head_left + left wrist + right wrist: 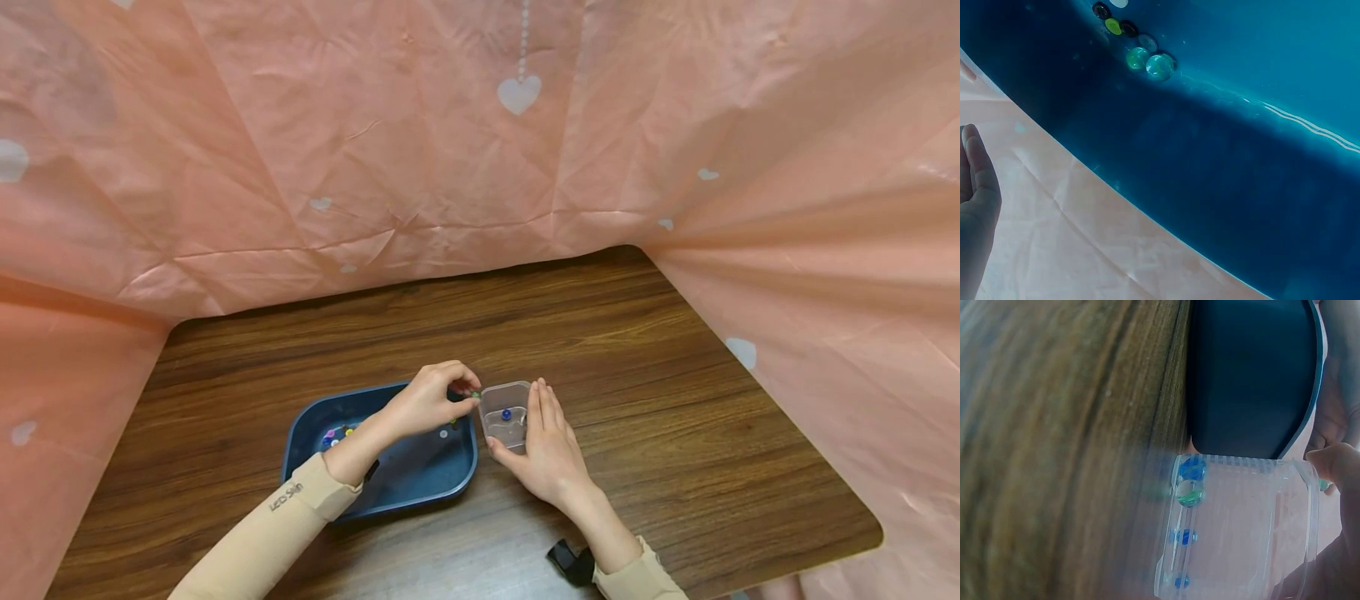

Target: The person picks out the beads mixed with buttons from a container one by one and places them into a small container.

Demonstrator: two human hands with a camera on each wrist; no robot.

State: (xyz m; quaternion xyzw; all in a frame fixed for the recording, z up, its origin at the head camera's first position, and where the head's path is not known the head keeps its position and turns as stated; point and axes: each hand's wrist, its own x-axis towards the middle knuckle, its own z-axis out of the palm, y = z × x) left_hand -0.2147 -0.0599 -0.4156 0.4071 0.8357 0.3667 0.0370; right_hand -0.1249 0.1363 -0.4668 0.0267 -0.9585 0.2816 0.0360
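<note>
My left hand [431, 398] reaches across the blue basin and pinches a small green marble [476, 395] between thumb and fingertips, right at the left rim of a clear plastic container [504, 388]. Around that container's near and right sides, my right hand [551, 454] holds it, fingers straight along the right and thumb at the near left corner. On the container's bottom a blue marble [1192, 467] lies beside a clear marble with a green swirl [1190, 495], as the right wrist view shows. The green marble [1324, 484] shows partly behind the right thumb there.
The blue basin [408, 505] stands just left of the container. Inside it lie two greenish glass marbles [1160, 66] and several colored buttons [1114, 26]. The wooden table [675, 433] is enclosed by pink cloth [420, 125]. A black wrist device [572, 563] is by my right forearm.
</note>
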